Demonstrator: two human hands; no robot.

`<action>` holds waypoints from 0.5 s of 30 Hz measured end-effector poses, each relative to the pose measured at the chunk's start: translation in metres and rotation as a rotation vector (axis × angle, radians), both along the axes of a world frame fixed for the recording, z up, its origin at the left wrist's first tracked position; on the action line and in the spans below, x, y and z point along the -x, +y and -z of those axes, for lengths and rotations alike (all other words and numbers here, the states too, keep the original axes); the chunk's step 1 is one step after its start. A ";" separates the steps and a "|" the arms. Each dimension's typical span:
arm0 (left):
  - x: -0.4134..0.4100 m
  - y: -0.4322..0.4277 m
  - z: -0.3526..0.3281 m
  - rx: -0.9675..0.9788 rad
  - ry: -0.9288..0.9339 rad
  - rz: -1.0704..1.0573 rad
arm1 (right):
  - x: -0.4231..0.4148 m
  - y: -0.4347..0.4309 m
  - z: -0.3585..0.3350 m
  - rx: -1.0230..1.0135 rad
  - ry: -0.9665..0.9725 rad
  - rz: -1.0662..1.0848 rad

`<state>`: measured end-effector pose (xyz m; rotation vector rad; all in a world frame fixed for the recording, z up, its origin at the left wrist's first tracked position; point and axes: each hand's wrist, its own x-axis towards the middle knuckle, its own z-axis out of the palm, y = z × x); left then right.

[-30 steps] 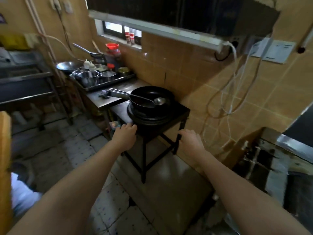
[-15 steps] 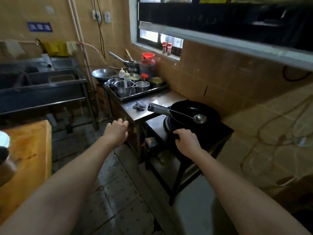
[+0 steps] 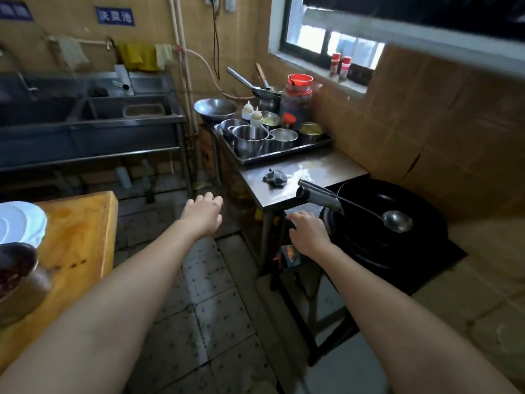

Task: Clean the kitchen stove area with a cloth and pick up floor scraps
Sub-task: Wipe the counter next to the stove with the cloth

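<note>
So your left hand (image 3: 203, 213) hangs over the floor with its fingers loosely spread, empty, gripping nothing. Ahead of it and off to its right, the crumpled dark grey cloth (image 3: 274, 178) lies on the bare steel side table (image 3: 321, 172), untouched. Your right hand (image 3: 308, 231) is also slack and empty, hovering just below the table's front edge and just left of the round black wok (image 3: 397, 206), whose long steel handle (image 3: 318, 194) juts out above your knuckles. A steel ladle (image 3: 396, 220) rests in the wok on the low black stove stand (image 3: 420, 268). By my reading, wiping has not begun; you are at the fetch-the-cloth step. Next, lift your right hand up and forward past the handle and pinch the cloth.
</note>
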<state>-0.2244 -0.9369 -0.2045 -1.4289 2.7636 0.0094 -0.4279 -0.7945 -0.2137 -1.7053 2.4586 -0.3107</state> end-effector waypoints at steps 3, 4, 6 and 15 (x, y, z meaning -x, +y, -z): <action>0.012 -0.039 -0.004 0.007 0.017 -0.040 | 0.010 -0.050 -0.001 0.017 -0.010 -0.055; 0.018 -0.051 -0.006 0.004 0.023 -0.051 | 0.014 -0.066 -0.002 0.020 -0.009 -0.071; 0.029 -0.075 -0.011 0.015 0.027 -0.056 | 0.026 -0.098 -0.003 0.029 -0.021 -0.092; 0.061 -0.158 0.007 -0.035 0.038 -0.111 | 0.059 -0.210 0.011 0.011 -0.043 -0.166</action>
